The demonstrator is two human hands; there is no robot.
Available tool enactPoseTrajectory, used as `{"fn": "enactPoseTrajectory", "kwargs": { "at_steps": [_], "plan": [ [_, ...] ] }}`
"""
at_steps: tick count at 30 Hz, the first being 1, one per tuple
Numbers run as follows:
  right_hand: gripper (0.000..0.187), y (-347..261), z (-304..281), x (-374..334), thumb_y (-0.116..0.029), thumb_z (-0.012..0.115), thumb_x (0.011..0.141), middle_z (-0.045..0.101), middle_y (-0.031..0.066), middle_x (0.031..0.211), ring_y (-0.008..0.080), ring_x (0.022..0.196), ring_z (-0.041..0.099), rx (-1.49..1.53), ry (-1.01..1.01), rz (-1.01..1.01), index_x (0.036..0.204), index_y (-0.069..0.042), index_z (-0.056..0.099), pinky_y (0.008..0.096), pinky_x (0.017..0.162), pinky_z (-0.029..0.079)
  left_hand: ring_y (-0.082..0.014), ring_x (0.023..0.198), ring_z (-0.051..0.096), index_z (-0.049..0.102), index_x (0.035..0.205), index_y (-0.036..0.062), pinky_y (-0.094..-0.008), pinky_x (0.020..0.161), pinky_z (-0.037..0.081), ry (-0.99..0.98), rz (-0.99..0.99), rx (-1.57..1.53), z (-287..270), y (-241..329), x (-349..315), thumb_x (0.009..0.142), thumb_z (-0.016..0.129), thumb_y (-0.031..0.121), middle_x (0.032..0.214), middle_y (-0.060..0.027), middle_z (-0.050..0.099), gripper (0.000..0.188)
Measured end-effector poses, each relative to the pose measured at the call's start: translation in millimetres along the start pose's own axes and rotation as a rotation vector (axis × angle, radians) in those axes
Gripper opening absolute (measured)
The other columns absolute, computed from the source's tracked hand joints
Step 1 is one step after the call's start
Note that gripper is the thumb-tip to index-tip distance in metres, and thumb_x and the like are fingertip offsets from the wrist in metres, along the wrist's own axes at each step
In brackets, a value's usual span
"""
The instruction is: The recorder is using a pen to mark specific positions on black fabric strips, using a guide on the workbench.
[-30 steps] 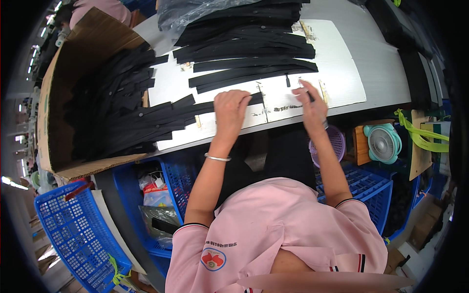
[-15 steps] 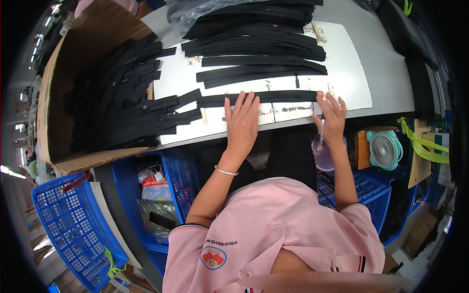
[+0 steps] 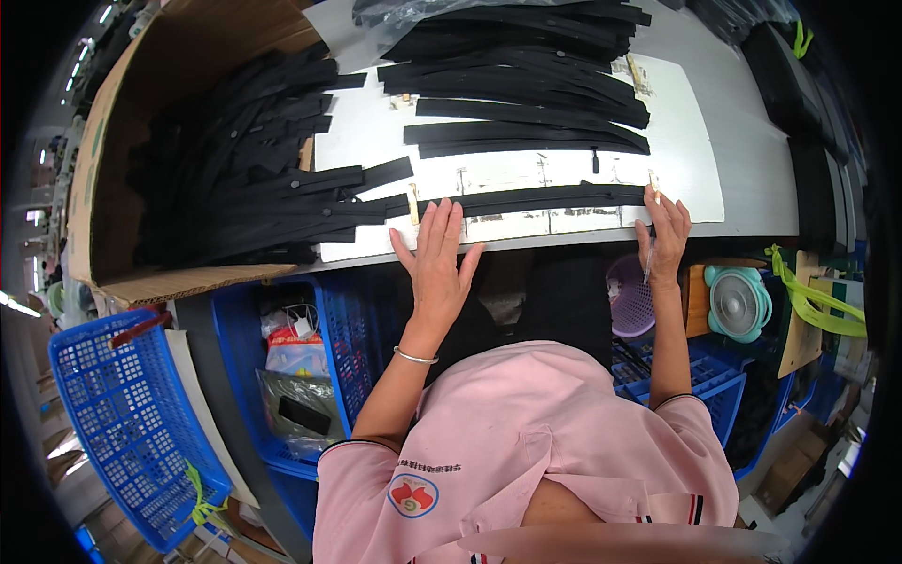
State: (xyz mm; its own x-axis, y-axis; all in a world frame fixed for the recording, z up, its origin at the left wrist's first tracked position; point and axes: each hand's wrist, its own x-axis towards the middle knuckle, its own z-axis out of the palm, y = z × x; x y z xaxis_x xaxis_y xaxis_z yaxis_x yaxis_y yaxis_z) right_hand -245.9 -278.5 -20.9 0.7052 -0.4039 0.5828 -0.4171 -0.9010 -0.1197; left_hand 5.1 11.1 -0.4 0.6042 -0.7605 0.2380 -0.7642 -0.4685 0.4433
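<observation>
A long black fabric strip (image 3: pixel 550 197) lies across the white marked board (image 3: pixel 700 155) near the table's front edge. My left hand (image 3: pixel 435 258) rests with spread fingers, their tips on the strip near its left part. At the strip's right end, beside a small yellowish piece (image 3: pixel 655 180) on the board, my right hand (image 3: pixel 668 244) touches it with its fingertips. A thin, pale pen-like stick (image 3: pixel 648 260) is held in that hand between thumb and palm; its kind is not clear. Several more black strips (image 3: pixel 517 80) lie in rows farther back.
An open cardboard box (image 3: pixel 89 202) on the left overflows with black strips (image 3: pixel 235 179). Clear plastic (image 3: pixel 413 21) covers part of the far pile. Below the table are blue baskets (image 3: pixel 122 404), a purple basket (image 3: pixel 631 305) and a turquoise fan (image 3: pixel 738 303).
My left hand has slid left along the strip and its fingers have spread. The strip now lies nearer the board's front edge. My right hand stays at its right end. The view has shifted slightly.
</observation>
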Motion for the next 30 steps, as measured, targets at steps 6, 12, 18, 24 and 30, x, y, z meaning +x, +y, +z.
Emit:
{"fn": "enactPoseTrajectory", "kwargs": {
  "at_steps": [6, 12, 18, 24, 30],
  "plan": [
    [0.045, -28.9, -10.3, 19.5, -0.006, 0.074, 0.089, 0.07, 0.0062, 0.13, 0.0252, 0.124, 0.061, -0.006, -0.005, 0.076, 0.133, -0.008, 0.064, 0.0447, 0.117, 0.035, -0.0279, 0.154, 0.029, 0.051, 0.152, 0.0175, -0.0612, 0.122, -0.002, 0.036, -0.023, 0.014, 1.9, -7.1, -3.1, 0.092, 0.075, 0.034, 0.16, -0.0092, 0.043, 0.067],
    [0.024, -116.2, 1.6, 69.6, -0.005, 0.064, 0.097, 0.074, 0.0083, 0.114, 0.025, 0.113, 0.065, 0.563, -0.095, 0.232, 0.12, -0.004, 0.07, 0.0395, 0.109, 0.04, -0.0286, 0.153, 0.031, 0.052, 0.151, 0.0176, -0.063, 0.121, 0.001, 0.056, -0.017, 0.005, 3.6, -10.6, -3.8, 0.091, 0.076, 0.036, 0.159, -0.009, 0.044, 0.067],
    [0.018, -195.3, 36.2, 114.5, -0.013, 0.063, 0.101, 0.073, 0.0048, 0.096, 0.0123, 0.088, 0.067, 1.077, -0.26, 0.446, 0.106, 0.0, 0.074, 0.0264, 0.078, 0.052, -0.0288, 0.151, 0.035, 0.053, 0.15, 0.0166, -0.0645, 0.12, 0.004, 0.077, -0.021, -0.02, 4.3, -8.3, -2.2, 0.091, 0.076, 0.037, 0.157, -0.0086, 0.047, 0.067],
    [0.017, -206.9, 76.2, 106.4, -0.01, 0.069, 0.097, 0.076, 0.0083, 0.099, 0.0154, 0.076, 0.072, 0.999, -0.273, 0.408, 0.101, 0.005, 0.072, 0.0265, 0.067, 0.054, -0.0268, 0.151, 0.035, 0.051, 0.151, 0.0135, -0.0615, 0.121, 0.002, 0.107, -0.028, -0.03, 9.2, -11.0, -3.2, 0.09, 0.076, 0.038, 0.158, -0.0067, 0.047, 0.07],
    [0.015, -209.5, 74.9, 108.4, -0.01, 0.069, 0.096, 0.075, 0.0086, 0.1, 0.0171, 0.078, 0.073, 0.962, -0.292, 0.384, 0.1, 0.005, 0.072, 0.0275, 0.068, 0.054, -0.0263, 0.151, 0.035, 0.052, 0.151, 0.0128, -0.0599, 0.121, 0.001, 0.119, -0.028, -0.03, 9.5, -12.9, -4.3, 0.09, 0.076, 0.038, 0.157, -0.006, 0.048, 0.071]
  ]
}}
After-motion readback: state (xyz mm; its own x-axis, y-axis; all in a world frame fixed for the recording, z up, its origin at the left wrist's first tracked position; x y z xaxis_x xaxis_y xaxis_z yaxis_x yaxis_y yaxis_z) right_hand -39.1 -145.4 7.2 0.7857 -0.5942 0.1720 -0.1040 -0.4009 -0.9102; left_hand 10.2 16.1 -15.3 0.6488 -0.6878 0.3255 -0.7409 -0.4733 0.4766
